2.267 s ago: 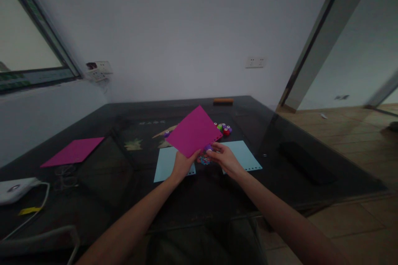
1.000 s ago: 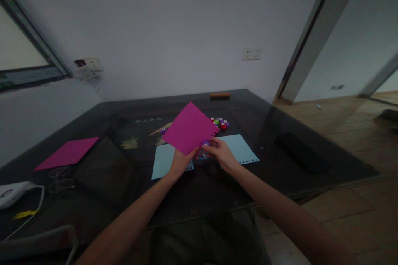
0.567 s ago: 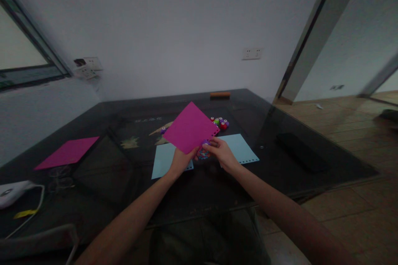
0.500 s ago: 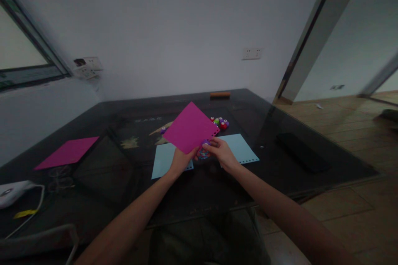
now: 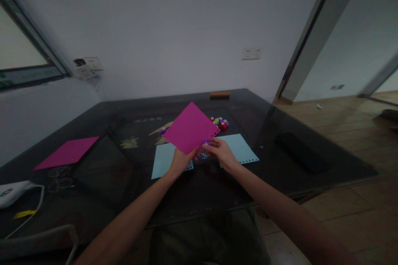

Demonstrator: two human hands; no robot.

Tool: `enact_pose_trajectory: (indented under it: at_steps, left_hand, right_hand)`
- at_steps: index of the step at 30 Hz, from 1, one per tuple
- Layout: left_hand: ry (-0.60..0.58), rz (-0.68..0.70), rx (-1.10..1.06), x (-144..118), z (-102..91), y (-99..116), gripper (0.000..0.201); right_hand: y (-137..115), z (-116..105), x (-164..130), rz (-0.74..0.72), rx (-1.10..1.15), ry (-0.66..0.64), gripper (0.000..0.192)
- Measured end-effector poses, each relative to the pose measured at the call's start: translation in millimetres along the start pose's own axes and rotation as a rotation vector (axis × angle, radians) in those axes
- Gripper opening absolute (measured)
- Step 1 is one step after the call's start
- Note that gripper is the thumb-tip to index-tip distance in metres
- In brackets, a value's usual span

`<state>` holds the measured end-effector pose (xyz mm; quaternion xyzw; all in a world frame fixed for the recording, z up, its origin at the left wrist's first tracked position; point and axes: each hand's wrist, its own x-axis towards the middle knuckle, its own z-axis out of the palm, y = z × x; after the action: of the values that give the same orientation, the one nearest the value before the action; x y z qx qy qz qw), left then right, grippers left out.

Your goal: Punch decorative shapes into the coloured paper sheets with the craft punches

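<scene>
Head view. Dark glass table point(image 5: 93, 198), dim light. Far left, a second pink sheet point(image 5: 66, 152) lies flat, well apart from the hands. Near left edge: a white device point(image 5: 12, 192) with a cable and a yellow tag point(image 5: 24, 214). Glasses point(image 5: 60, 178) lie between that device and the table's middle. Two pale blue sheets lie flat under the hands: blue sheet left point(image 5: 164, 160), blue sheet right point(image 5: 241, 149), the right one with a row of punched holes along its near edge. Behind the hands, a cluster of small coloured punches point(image 5: 220, 123); one more purple piece point(image 5: 163, 130) sits left of the raised sheet. An orange bar point(image 5: 220, 95) lies at the far edge. A dark flat case point(image 5: 297, 151) is off to the right, well apart.

Pink sheet point(image 5: 190, 128) is held up off the table, above the gap between the blue sheets, tilted like a diamond: one corner points up and away, the low corner sits at the hands. No clear long axis; it looks roughly square. Holes run along its lower right edge.

Left hand point(image 5: 180, 160) pinches the low corner, fingers closed on the paper. Right hand point(image 5: 219, 152) is closed around a small purple punch point(image 5: 205, 143) set at the holed edge. Loose coloured bits point(image 5: 203, 155) lie just below, between the hands. The sheet hides part of the table behind it.
</scene>
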<state>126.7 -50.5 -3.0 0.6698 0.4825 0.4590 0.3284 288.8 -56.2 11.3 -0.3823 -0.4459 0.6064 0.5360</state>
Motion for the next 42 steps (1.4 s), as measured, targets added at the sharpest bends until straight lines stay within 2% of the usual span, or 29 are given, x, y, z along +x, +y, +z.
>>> enact_pose_trajectory:
  at_steps: [9,14,25,31,36,42]
  left_hand:
    - [0.013,0.033,0.005,0.7,-0.3,0.7,0.024]
    - [0.031,0.005,-0.008,0.8,1.4,1.2,0.021]
    - [0.003,-0.004,-0.010,-0.9,0.6,5.4,0.028]
    - [0.014,-0.004,-0.024,-1.2,1.1,8.1,0.020]
    - [0.012,-0.008,-0.019,-1.2,0.7,9.3,0.022]
    - [0.002,-0.015,-0.034,-0.3,1.5,5.2,0.024]
  right_hand:
    - [4.5,-3.4,3.0,-0.016,-0.024,-0.022,0.038]
    - [4.6,-3.1,3.2,-0.013,-0.022,-0.002,0.038]
    - [3.7,-2.5,2.6,-0.013,-0.031,-0.008,0.037]
    - [-0.3,-0.6,0.3,-0.003,-0.005,-0.005,0.037]
    - [2.6,-2.4,1.3,-0.010,-0.014,-0.017,0.038]
    - [3.0,-2.2,1.5,-0.021,-0.025,-0.016,0.038]
